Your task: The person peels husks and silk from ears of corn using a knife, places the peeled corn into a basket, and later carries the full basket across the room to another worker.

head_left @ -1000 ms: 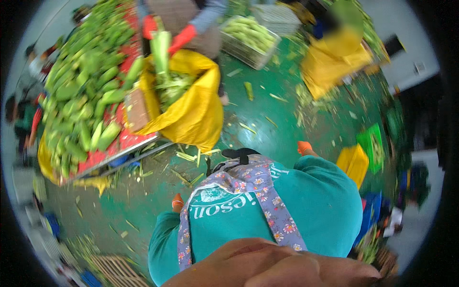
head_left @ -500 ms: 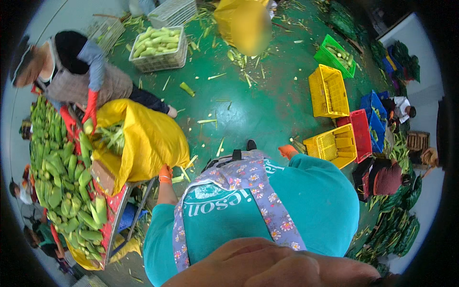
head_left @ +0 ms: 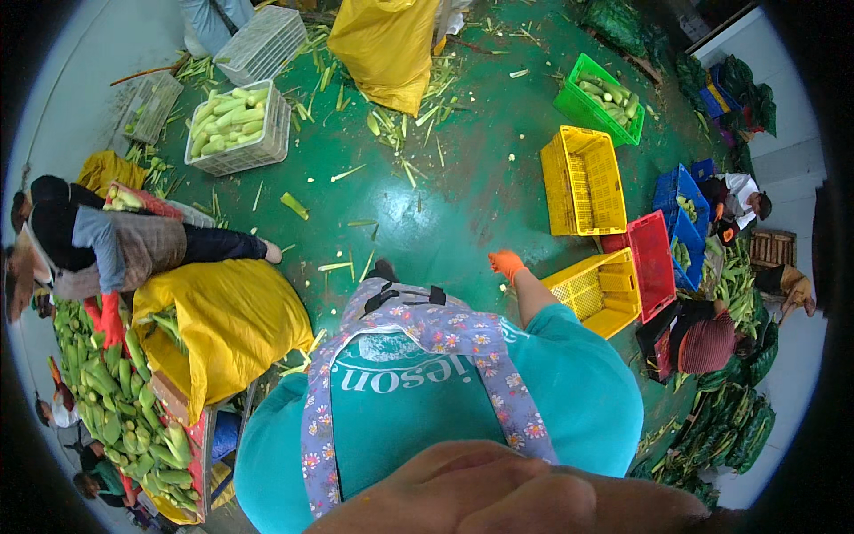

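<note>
My right hand [head_left: 506, 265], in an orange glove, hangs out in front over the green floor. It holds nothing, and its fingers look loosely spread. Nearest to it is a yellow plastic crate [head_left: 598, 292] on the right. My left hand is out of view. On my left a large yellow sack [head_left: 258, 307] with green husks in its mouth rests at a red-edged table [head_left: 203, 445]. Green ears of corn [head_left: 124, 400] are heaped on that table. A co-worker in red gloves [head_left: 111, 320] reaches over the heap from beyond the sack.
Another yellow crate [head_left: 569, 191], a red crate [head_left: 651, 267], blue crates [head_left: 680, 209] and a green crate of pale green produce [head_left: 623, 138] stand on the right. A full white crate [head_left: 267, 142] stands ahead left, near another yellow sack [head_left: 391, 53]. Husk scraps litter the floor.
My right hand has swung forward and my left hand has left the view. The crates and sacks sit further left in the picture. The co-worker has leaned further left.
</note>
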`<state>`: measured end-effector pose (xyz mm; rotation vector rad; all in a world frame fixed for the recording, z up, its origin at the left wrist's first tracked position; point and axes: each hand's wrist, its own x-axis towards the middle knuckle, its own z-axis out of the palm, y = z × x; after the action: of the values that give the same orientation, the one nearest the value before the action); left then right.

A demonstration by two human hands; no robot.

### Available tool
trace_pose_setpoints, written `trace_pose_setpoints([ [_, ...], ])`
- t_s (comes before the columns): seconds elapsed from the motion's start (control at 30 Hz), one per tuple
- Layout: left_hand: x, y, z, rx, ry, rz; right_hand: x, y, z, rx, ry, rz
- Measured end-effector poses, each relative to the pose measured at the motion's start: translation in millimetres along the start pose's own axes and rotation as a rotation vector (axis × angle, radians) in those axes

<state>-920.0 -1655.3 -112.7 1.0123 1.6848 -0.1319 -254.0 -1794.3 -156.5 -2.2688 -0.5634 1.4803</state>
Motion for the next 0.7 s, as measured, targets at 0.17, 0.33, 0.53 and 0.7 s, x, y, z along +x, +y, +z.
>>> trace_pose_setpoints([
  [0.17,84,95,-4,0.212,-0.09,0.018,20,20,-48,-0.001,0.092,-0.14],
  [0.33,208,248,-14,0.285,-0.076,0.134,0,16,-91,0.169,-0.003,0.122],
  [0.53,262,651,-8,0.305,-0.027,0.638,19,-86,-137,0.341,0.179,0.416],
  [0.7,198,798,3,0.003,-0.069,0.801,137,-142,-207,-0.179,0.074,0.143],
])
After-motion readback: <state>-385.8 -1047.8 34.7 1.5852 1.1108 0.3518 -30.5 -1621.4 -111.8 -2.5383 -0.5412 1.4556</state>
